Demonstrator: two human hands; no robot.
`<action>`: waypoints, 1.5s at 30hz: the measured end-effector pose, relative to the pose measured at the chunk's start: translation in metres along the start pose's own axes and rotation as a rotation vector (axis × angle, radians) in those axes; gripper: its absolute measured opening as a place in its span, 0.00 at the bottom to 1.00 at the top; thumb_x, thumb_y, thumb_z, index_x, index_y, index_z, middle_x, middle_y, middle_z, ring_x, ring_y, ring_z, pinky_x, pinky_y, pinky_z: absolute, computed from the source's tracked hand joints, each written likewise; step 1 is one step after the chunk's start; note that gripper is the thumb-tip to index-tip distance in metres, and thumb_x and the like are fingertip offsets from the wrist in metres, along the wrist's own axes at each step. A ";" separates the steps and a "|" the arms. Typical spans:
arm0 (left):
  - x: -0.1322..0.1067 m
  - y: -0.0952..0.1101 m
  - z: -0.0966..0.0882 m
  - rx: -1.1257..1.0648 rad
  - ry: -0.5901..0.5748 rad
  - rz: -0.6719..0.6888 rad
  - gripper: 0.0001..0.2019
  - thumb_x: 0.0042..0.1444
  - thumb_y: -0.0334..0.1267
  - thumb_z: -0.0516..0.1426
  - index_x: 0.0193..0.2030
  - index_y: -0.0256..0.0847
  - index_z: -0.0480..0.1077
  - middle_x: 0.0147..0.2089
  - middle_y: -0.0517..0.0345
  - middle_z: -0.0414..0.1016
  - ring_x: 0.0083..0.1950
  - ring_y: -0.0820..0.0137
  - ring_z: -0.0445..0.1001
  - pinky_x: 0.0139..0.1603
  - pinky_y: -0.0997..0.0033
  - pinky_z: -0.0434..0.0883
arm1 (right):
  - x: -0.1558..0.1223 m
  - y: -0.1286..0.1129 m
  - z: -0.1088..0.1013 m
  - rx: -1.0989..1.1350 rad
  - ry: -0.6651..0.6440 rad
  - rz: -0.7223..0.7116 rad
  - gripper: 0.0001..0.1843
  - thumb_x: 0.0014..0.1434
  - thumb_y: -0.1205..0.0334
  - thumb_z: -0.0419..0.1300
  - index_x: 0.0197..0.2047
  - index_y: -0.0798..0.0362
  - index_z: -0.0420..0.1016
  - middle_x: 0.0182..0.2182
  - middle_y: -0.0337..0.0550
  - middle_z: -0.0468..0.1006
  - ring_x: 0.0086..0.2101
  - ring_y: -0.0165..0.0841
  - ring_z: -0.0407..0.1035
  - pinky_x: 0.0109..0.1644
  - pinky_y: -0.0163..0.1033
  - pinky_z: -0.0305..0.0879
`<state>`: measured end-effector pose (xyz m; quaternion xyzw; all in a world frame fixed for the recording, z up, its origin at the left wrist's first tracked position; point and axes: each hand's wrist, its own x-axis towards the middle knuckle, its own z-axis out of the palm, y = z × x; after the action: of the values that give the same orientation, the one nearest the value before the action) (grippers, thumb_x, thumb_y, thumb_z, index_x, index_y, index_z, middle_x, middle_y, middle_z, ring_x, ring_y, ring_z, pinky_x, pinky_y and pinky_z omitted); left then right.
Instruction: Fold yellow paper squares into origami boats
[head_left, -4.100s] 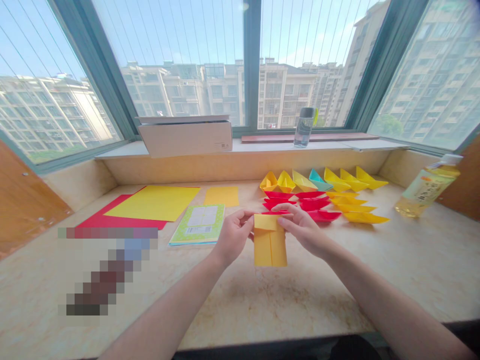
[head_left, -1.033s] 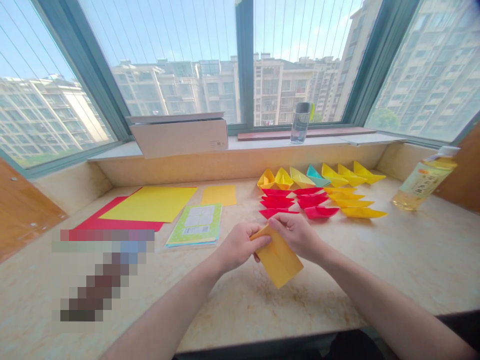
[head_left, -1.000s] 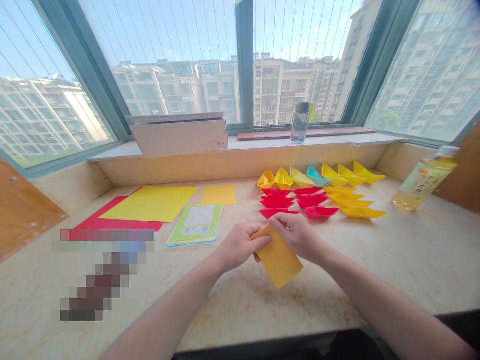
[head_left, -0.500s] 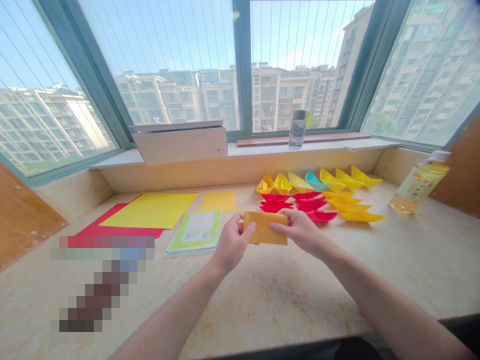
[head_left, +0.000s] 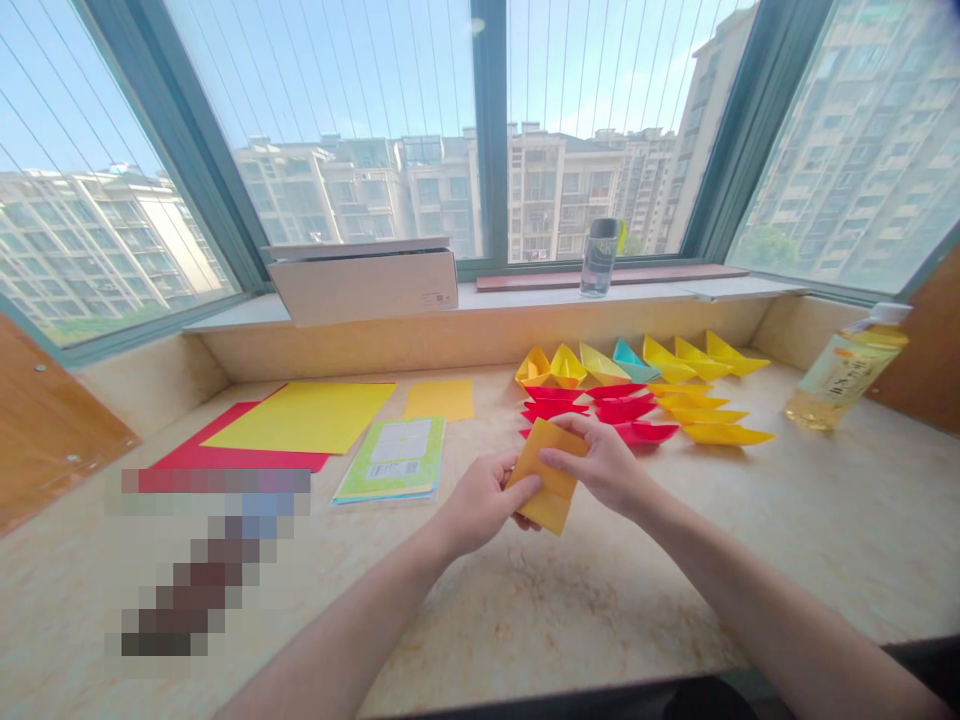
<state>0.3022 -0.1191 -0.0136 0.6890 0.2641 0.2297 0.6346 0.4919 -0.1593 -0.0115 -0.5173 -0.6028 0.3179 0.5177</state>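
Observation:
Both my hands hold one folded orange-yellow paper [head_left: 546, 475] above the marble desk, just in front of me. My left hand [head_left: 480, 502] pinches its lower left edge with thumb and fingers closed. My right hand [head_left: 604, 467] grips its upper right part, fingers closed over the fold. The paper is a small, tilted rectangle. Just behind it lie several red paper boats [head_left: 600, 405].
Yellow paper boats [head_left: 709, 420] and one teal boat [head_left: 631, 360] line up at the back right. Yellow sheet [head_left: 304, 415] over a red sheet [head_left: 202, 450], an orange sheet [head_left: 440, 398] and a green booklet [head_left: 394, 457] lie left. A tea bottle [head_left: 847, 368] stands right; cardboard box [head_left: 364, 285] and water bottle [head_left: 601, 257] sit on the sill.
The paper was turned from horizontal to a tilted upright position and lowered slightly; both hands shifted their grip on it. Earlier it hung longer and was folded shorter since.

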 end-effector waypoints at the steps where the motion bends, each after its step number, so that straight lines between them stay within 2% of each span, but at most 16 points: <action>1: 0.000 0.000 0.000 0.018 0.017 0.020 0.16 0.58 0.44 0.60 0.45 0.33 0.71 0.35 0.50 0.78 0.28 0.69 0.77 0.26 0.74 0.72 | 0.000 0.000 0.001 -0.002 0.006 -0.005 0.18 0.53 0.54 0.68 0.44 0.53 0.74 0.38 0.44 0.80 0.38 0.39 0.73 0.42 0.42 0.69; 5: -0.002 0.001 0.002 0.102 0.073 0.069 0.15 0.57 0.44 0.61 0.43 0.33 0.72 0.35 0.51 0.78 0.29 0.69 0.77 0.26 0.74 0.72 | -0.003 0.001 0.007 -0.044 0.050 -0.035 0.13 0.54 0.57 0.66 0.41 0.52 0.74 0.36 0.42 0.79 0.37 0.38 0.73 0.42 0.42 0.69; 10: -0.001 -0.001 0.004 0.056 0.052 0.076 0.18 0.60 0.48 0.58 0.43 0.32 0.70 0.32 0.49 0.78 0.27 0.68 0.77 0.25 0.73 0.72 | -0.010 -0.001 0.015 -0.100 0.142 -0.145 0.09 0.56 0.59 0.65 0.41 0.50 0.73 0.38 0.43 0.78 0.39 0.37 0.72 0.45 0.43 0.69; 12: 0.000 0.000 0.005 0.003 0.067 0.092 0.18 0.60 0.49 0.57 0.43 0.32 0.69 0.32 0.48 0.78 0.27 0.67 0.77 0.25 0.73 0.71 | -0.010 -0.004 0.015 0.003 0.156 -0.194 0.14 0.56 0.59 0.66 0.45 0.48 0.72 0.41 0.44 0.77 0.43 0.38 0.71 0.48 0.43 0.69; 14: 0.000 0.001 0.005 -0.043 0.119 0.108 0.19 0.60 0.50 0.57 0.43 0.32 0.68 0.31 0.48 0.78 0.26 0.67 0.77 0.24 0.73 0.71 | -0.008 -0.006 0.012 0.191 0.160 -0.191 0.24 0.55 0.57 0.67 0.53 0.46 0.67 0.45 0.45 0.76 0.47 0.38 0.71 0.50 0.43 0.70; 16: 0.000 0.002 0.004 -0.069 0.176 0.130 0.19 0.60 0.50 0.57 0.44 0.32 0.67 0.31 0.49 0.78 0.26 0.68 0.77 0.24 0.73 0.71 | -0.005 -0.007 0.009 0.333 0.085 -0.124 0.30 0.55 0.54 0.67 0.58 0.47 0.62 0.45 0.47 0.76 0.45 0.38 0.73 0.46 0.42 0.71; 19: 0.000 0.005 0.005 -0.071 0.234 0.147 0.19 0.60 0.50 0.57 0.45 0.32 0.67 0.31 0.49 0.79 0.25 0.68 0.77 0.25 0.73 0.71 | -0.003 -0.007 0.008 0.339 -0.131 0.004 0.26 0.57 0.50 0.65 0.54 0.52 0.67 0.40 0.49 0.78 0.35 0.36 0.75 0.33 0.37 0.70; 21: 0.000 0.005 0.006 -0.059 0.242 0.127 0.19 0.60 0.49 0.57 0.45 0.32 0.68 0.31 0.49 0.79 0.26 0.67 0.78 0.25 0.73 0.72 | -0.004 -0.007 0.011 0.333 -0.211 0.038 0.22 0.58 0.49 0.65 0.49 0.54 0.70 0.38 0.48 0.79 0.30 0.34 0.74 0.29 0.36 0.68; 24: 0.000 0.002 0.006 -0.028 0.228 0.101 0.19 0.59 0.50 0.57 0.44 0.33 0.68 0.32 0.50 0.79 0.26 0.68 0.78 0.25 0.73 0.72 | -0.006 -0.008 0.014 0.357 -0.203 0.031 0.20 0.57 0.51 0.66 0.46 0.55 0.72 0.39 0.48 0.79 0.33 0.35 0.75 0.33 0.38 0.70; 27: 0.000 0.001 0.005 -0.035 0.195 0.117 0.21 0.61 0.53 0.55 0.44 0.33 0.70 0.31 0.52 0.78 0.24 0.69 0.76 0.24 0.73 0.70 | -0.005 -0.007 0.011 0.364 -0.227 0.057 0.20 0.56 0.51 0.66 0.46 0.56 0.73 0.38 0.47 0.79 0.34 0.36 0.75 0.35 0.39 0.72; 30: 0.000 0.002 0.003 -0.084 0.199 0.169 0.20 0.62 0.52 0.53 0.47 0.34 0.71 0.35 0.50 0.79 0.32 0.67 0.78 0.31 0.72 0.73 | -0.004 -0.005 0.008 0.398 -0.310 0.094 0.22 0.54 0.53 0.68 0.49 0.55 0.73 0.42 0.48 0.79 0.39 0.37 0.76 0.42 0.42 0.74; 33: 0.001 0.003 0.002 -0.101 0.222 0.184 0.18 0.61 0.50 0.57 0.46 0.35 0.72 0.39 0.50 0.79 0.39 0.65 0.78 0.38 0.70 0.73 | -0.003 -0.002 0.008 0.430 -0.314 0.101 0.22 0.55 0.53 0.67 0.51 0.53 0.72 0.43 0.47 0.79 0.40 0.36 0.76 0.46 0.42 0.73; 38: 0.002 0.004 0.003 -0.205 0.188 0.148 0.21 0.58 0.52 0.59 0.50 0.37 0.68 0.34 0.54 0.79 0.33 0.65 0.79 0.34 0.69 0.73 | -0.004 0.002 0.013 0.466 -0.244 0.100 0.22 0.57 0.52 0.66 0.53 0.50 0.72 0.39 0.45 0.81 0.36 0.36 0.77 0.43 0.43 0.74; 45: -0.002 0.006 0.004 -0.299 0.163 0.189 0.19 0.58 0.50 0.60 0.47 0.42 0.61 0.29 0.59 0.78 0.27 0.68 0.78 0.29 0.72 0.73 | -0.008 0.010 0.006 0.451 -0.244 0.116 0.18 0.58 0.51 0.64 0.50 0.50 0.78 0.40 0.46 0.81 0.38 0.37 0.76 0.43 0.43 0.73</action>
<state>0.3041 -0.1238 -0.0078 0.5878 0.2117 0.3799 0.6822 0.4882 -0.1632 -0.0244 -0.3803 -0.5440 0.5334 0.5244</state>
